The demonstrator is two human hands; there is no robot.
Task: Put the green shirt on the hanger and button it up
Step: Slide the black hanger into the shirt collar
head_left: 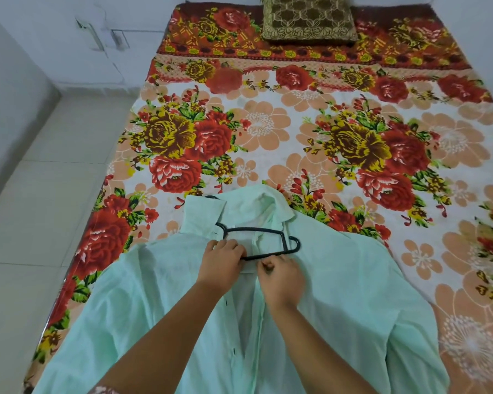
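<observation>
Hands (221,258) on pale green shirt (353,280), unbuttoned.

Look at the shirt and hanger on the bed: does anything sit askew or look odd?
Yes. The black hanger lies tilted inside the green shirt, its hook poking out past the left collar rather than through the neck. The front is open, dark buttons unfastened.

A bedroom in a home.
A bed (296,132) covered by a bright floral sheet (339,89) fills the view, with a brown patterned pillow (308,19) at its head, plain white walls (54,27) and pale floor tiles (34,223) alongside.
</observation>
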